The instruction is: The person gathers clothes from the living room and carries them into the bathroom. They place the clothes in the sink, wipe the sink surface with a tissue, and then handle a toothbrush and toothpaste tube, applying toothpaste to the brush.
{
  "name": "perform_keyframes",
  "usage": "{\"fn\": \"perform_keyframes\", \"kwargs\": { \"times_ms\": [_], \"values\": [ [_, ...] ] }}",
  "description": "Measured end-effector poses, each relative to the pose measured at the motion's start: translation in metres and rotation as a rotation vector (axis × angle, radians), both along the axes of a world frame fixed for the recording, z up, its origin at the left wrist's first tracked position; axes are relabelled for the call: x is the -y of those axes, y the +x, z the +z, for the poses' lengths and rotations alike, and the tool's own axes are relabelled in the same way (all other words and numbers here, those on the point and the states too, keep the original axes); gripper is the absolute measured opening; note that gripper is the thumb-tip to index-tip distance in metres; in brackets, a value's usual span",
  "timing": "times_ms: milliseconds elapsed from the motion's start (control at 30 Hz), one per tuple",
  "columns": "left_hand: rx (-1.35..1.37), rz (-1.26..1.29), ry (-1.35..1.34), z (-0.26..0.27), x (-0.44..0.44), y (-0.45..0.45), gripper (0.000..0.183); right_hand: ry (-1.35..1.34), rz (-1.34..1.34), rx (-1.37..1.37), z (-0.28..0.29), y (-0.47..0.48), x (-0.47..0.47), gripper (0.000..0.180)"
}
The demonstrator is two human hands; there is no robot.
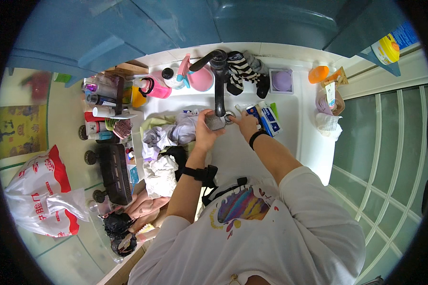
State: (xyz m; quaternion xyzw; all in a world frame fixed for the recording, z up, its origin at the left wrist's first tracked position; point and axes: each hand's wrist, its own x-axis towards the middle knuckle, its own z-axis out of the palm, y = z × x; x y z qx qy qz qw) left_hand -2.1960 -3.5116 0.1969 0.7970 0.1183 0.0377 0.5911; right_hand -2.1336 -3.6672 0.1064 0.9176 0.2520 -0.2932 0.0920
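Note:
Under the black faucet (pixel 219 89) my left hand (pixel 204 137) grips a clear, cup-like container (pixel 214 122), with its fingers and thumb around the sides. The fingertips of my right hand (pixel 248 124) reach to a small round metal piece (pixel 229 117) beside the container; whether they pinch it or only touch it I cannot tell. Both hands are over the white sink basin (pixel 232 153). Right of my right hand lie a blue and white tube (pixel 270 119) and a bright green item (pixel 274 110). Crumpled light purple cloth (pixel 187 128) lies close to the left of my left hand.
Behind the faucet stand pink bottles (pixel 159 88), striped black-and-white cloth (pixel 243 71) and a purple soap box (pixel 281 81). White cloth (pixel 160 176) lies at the left edge. A rack of bottles (pixel 119 89) and a black box (pixel 116 174) flank the sink. Blue cabinets (pixel 185 25) overhang it.

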Motion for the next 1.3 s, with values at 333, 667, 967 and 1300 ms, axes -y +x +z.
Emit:
{"fn": "perform_keyframes", "kwargs": {
  "times_ms": [333,667,967,1300],
  "values": [
    [-0.071,0.009,-0.067,0.001,0.013,-0.001,0.075,0.395,-0.025,0.168,-0.013,0.002,0.034,0.068],
    [-0.364,0.121,-0.201,-0.045,0.025,0.009,0.064,0.346,-0.238,0.143,0.0,0.0,0.067,0.063],
    [-0.953,0.202,-1.115,-0.059,0.017,0.009,0.048,0.385,-0.304,0.086,0.005,-0.001,0.071,0.062],
    [-0.247,0.127,-0.502,-0.043,0.024,0.002,0.074,0.403,-0.287,0.105,-0.005,-0.001,0.074,0.056]
  ]
}}
